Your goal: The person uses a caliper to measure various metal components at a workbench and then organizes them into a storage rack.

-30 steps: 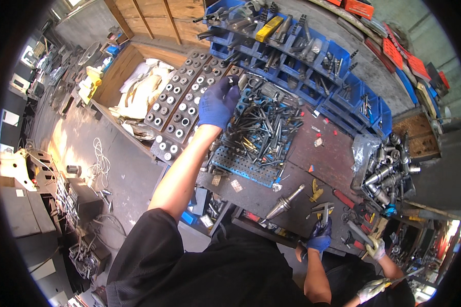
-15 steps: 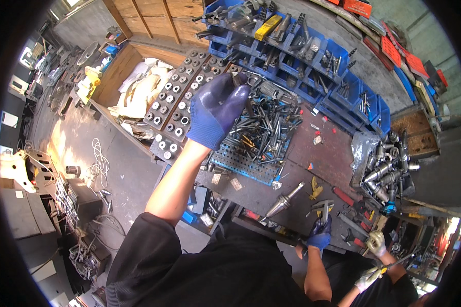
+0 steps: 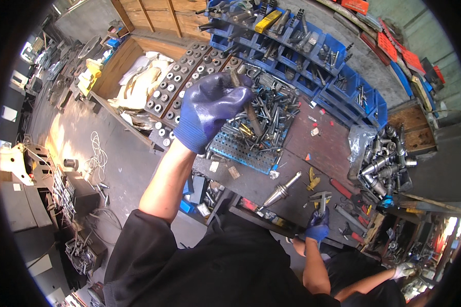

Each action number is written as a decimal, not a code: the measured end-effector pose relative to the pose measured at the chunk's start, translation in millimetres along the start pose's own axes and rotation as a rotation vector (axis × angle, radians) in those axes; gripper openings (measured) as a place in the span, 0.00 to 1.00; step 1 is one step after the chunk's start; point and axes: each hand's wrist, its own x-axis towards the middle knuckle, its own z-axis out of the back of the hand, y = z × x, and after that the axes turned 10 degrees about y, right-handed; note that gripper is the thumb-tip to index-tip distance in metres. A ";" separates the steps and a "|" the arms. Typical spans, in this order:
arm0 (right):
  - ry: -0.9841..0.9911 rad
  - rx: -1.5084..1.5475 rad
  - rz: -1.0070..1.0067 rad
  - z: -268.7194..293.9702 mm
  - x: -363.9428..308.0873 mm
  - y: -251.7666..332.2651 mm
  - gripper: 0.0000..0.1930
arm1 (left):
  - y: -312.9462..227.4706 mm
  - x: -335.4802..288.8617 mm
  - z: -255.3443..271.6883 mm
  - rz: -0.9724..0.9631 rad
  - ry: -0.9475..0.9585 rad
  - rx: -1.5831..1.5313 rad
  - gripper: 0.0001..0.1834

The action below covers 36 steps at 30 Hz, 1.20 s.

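Note:
My left hand, in a purple-blue coated glove, is raised over the bench with its fingers closed around a long dark metal rod. The rod slants down to the right, above a pile of loose drill bits and cutters on a blue perforated tray. My right hand, gloved alike, grips a caliper near the bench's front edge. Just left of the caliper lies a silver tapered tool holder. Yellow-handled pliers rest beyond it.
Blue bins full of tooling line the back. Racked collets stand left of the tray, beside a wooden box of gloves. Tool holders are heaped at right. Another person's white-gloved hand is at lower right.
My left hand has turned and moved slightly left and down, bringing the rod into plain view. The caliper stays in my right hand. The other person's hands have withdrawn from the bench toward the right.

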 end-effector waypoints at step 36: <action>-0.071 -0.008 0.031 -11.7 -1.5 -28.0 0.27 | 210.3 115.6 62.6 0.430 -0.024 0.936 0.26</action>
